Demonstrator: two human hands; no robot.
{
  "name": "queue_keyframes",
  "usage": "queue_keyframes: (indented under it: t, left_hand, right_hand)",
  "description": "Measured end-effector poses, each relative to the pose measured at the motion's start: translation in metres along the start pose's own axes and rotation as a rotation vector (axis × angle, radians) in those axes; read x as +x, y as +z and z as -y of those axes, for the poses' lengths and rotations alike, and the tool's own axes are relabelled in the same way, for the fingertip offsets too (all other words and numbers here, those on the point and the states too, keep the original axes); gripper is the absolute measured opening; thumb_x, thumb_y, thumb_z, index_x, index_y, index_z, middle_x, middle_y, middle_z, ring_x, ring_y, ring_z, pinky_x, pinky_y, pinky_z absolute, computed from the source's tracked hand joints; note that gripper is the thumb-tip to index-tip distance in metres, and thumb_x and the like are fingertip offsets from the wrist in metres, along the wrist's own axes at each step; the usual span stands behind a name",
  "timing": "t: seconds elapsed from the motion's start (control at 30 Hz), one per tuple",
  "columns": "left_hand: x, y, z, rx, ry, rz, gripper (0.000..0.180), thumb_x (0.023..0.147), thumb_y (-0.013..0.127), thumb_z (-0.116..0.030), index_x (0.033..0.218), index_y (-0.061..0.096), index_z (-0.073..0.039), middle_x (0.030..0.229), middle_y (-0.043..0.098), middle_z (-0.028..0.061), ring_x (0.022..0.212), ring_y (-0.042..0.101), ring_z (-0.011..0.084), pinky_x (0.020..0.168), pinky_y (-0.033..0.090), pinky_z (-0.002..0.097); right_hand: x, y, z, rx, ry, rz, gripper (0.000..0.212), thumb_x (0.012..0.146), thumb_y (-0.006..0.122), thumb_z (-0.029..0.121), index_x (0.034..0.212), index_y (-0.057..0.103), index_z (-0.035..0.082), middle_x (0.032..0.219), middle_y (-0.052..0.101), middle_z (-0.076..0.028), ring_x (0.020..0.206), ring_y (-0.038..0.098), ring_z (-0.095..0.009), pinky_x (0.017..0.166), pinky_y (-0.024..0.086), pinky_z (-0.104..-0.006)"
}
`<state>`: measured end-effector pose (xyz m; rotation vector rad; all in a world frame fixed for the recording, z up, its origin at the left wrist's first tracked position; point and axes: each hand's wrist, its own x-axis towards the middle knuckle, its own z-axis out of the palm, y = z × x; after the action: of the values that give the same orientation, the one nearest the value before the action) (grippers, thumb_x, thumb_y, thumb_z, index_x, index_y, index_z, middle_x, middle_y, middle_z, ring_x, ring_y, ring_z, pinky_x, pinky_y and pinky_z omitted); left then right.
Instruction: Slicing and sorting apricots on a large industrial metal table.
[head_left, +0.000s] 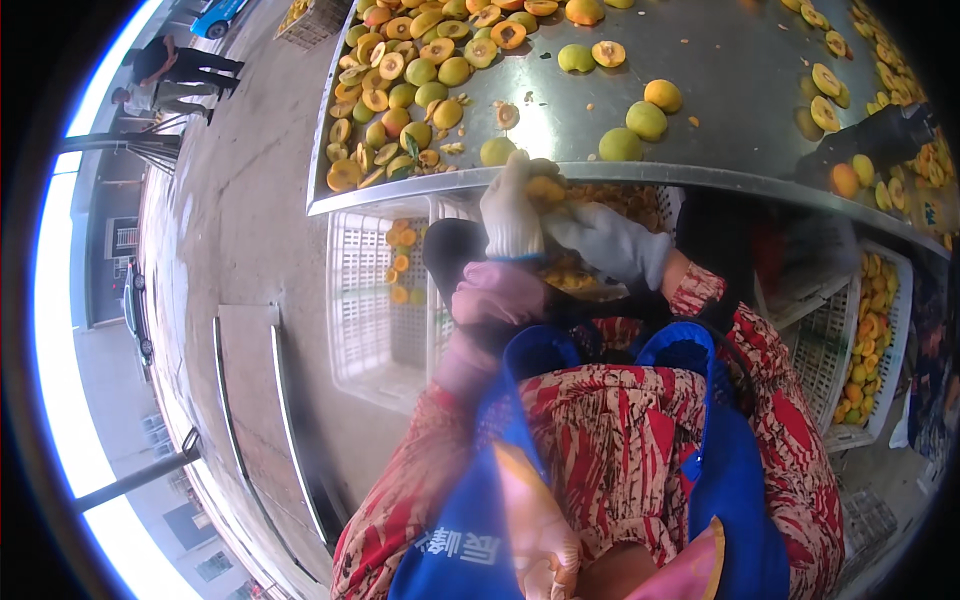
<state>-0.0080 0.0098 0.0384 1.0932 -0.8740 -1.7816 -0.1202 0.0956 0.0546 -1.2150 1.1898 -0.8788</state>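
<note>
A fruit [545,190] is being grasped by the left hand [512,212], the fingers of its white glove being closed against the fruit's left side. The fruit is being held at the near edge of the metal table [740,110]; owing to blur, it cannot be told whether it is whole or cut. The right hand [612,238], in a greyish glove, is being held just beside the fruit, on its lower right; whether anything is being grasped by it or whether it is released cannot be told.

On the table, a green fruit [496,151] is being seen just beyond the left fingertips. Three further fruits [646,121] are being seen in a slanting row to the right. A pile [410,60] of whole and halved fruit is being supported at the table's far left.

Below the table edge, halves [630,200] are being contained in a crate, partly hidden by the hands. A few fruits are being contained in the left crate [345,290]; many are being contained in the right crate [904,320]. A blue apron [740,500] is being worn over patterned clothing [620,430].
</note>
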Motion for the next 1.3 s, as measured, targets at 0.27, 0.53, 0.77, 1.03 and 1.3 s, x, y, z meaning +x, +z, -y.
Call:
queue_keyframes:
  t: [0.27, 0.53, 0.77, 1.03, 1.3]
  left_hand:
    - [0.003, -0.008, 0.004, 0.23, -0.034, 0.154, 0.028, 0.083, 0.06, -0.023, 0.082, 0.065, 0.005, 0.068, 0.062, 0.0093, 0.06, 0.057, 0.0155, 0.055, 0.045, 0.0259]
    - [-0.007, -0.002, -0.013, 0.308, -0.12, 0.328, 0.024, 0.085, 0.061, -0.019, 0.092, 0.063, 0.004, 0.077, 0.063, 0.0108, 0.057, 0.06, 0.017, 0.048, 0.048, 0.0291]
    - [-0.004, -0.012, 0.009, 0.321, -0.046, 0.251, 0.026, 0.082, 0.062, -0.022, 0.087, 0.064, 0.004, 0.074, 0.062, 0.0106, 0.051, 0.057, 0.0163, 0.043, 0.044, 0.0286]
    - [-0.01, 0.005, -0.007, 0.153, -0.216, 0.353, 0.033, 0.087, 0.058, -0.03, 0.085, 0.061, 0.003, 0.073, 0.061, 0.01, 0.062, 0.058, 0.0173, 0.054, 0.045, 0.0284]
    - [0.048, -0.119, -0.002, 0.272, 0.32, -0.002, 0.027, 0.093, 0.053, -0.028, 0.099, 0.06, -0.004, 0.074, 0.058, 0.0059, 0.071, 0.057, 0.0188, 0.065, 0.047, 0.0317]
  right_hand:
    - [-0.005, -0.005, -0.002, 0.32, 0.334, 0.026, 0.031, 0.093, 0.046, 0.04, 0.099, 0.055, 0.011, 0.055, 0.04, 0.004, 0.039, 0.038, -0.007, 0.036, 0.031, -0.0229]
    - [-0.007, -0.016, -0.022, 0.687, 0.422, 0.286, 0.031, 0.092, 0.048, 0.046, 0.098, 0.054, 0.016, 0.052, 0.039, 0.006, 0.034, 0.03, -0.004, 0.03, 0.024, -0.0204]
    - [-0.016, -0.003, -0.018, 0.548, 0.424, 0.14, 0.035, 0.094, 0.045, 0.045, 0.086, 0.05, 0.011, 0.053, 0.034, 0.005, 0.034, 0.025, -0.004, 0.03, 0.021, -0.02]
    - [-0.018, -0.008, -0.037, 0.889, 0.342, 0.392, 0.044, 0.095, 0.038, 0.051, 0.083, 0.05, 0.01, 0.046, 0.028, 0.007, 0.031, 0.024, -0.005, 0.029, 0.019, -0.0201]
    - [0.014, 0.002, -0.069, 0.95, 0.515, 0.581, 0.042, 0.095, 0.043, 0.043, 0.102, 0.059, 0.005, 0.054, 0.044, 0.002, 0.041, 0.043, -0.01, 0.036, 0.034, -0.0245]
